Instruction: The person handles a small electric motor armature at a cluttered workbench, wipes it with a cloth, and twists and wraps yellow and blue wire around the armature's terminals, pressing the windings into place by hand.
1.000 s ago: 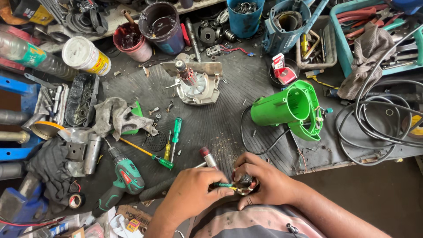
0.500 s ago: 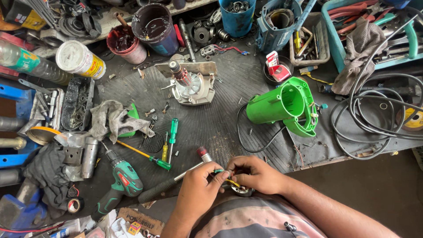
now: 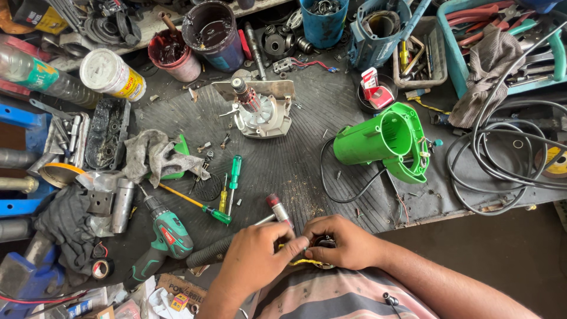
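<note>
Dark ribbed rubber mat (image 3: 307, 159) covers the workbench, and its near edge is where both hands work. Left hand (image 3: 257, 257) and right hand (image 3: 342, 241) meet there, fingers pinched closed on a small dark part (image 3: 324, 241) with a yellow wire (image 3: 307, 261). Just beyond lies a small hammer (image 3: 276, 208). Farther, open mat separates a green screwdriver (image 3: 234, 175) from the green tool housing (image 3: 384, 140).
</note>
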